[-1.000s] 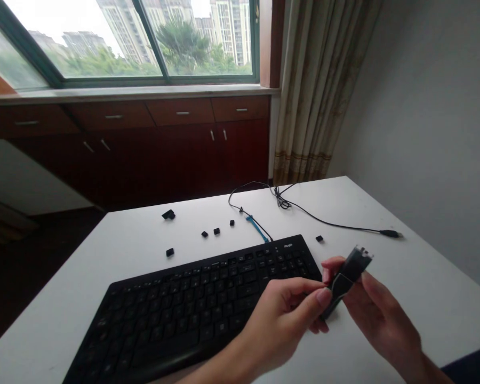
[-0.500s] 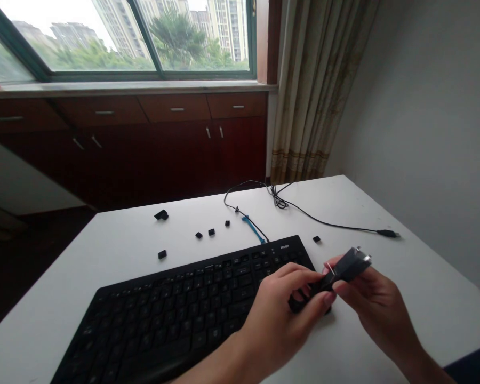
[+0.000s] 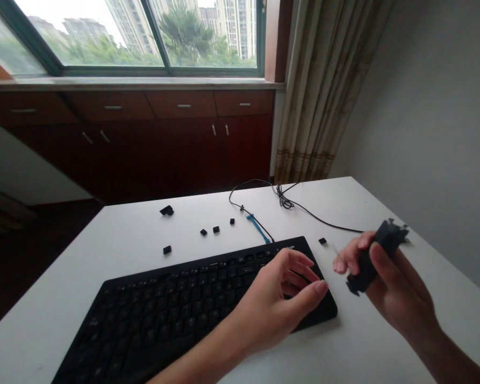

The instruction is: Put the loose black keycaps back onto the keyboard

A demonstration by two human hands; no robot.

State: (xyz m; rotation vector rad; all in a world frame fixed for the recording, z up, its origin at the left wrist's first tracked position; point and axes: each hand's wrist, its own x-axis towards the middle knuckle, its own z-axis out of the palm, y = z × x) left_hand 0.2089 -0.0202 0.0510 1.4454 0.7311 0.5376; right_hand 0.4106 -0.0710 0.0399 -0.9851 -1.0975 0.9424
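left hand (image 3: 278,306), now parted from the right, has dropped loosely curled and empty over the black keyboard (image 3: 184,314), while the right hand (image 3: 400,293) grips a stiff, light-seeming black plastic strip (image 3: 386,238) around its middle, leaving its ends free to take hold of.

White table (image 3: 368,352) carrying black keyboard (image 3: 176,314); small black keycaps (image 3: 204,232) lying scattered beyond it; larger black piece (image 3: 167,210) sitting further left; black cable (image 3: 320,217) snaking along far side; blue strap (image 3: 258,228) lying across cable.
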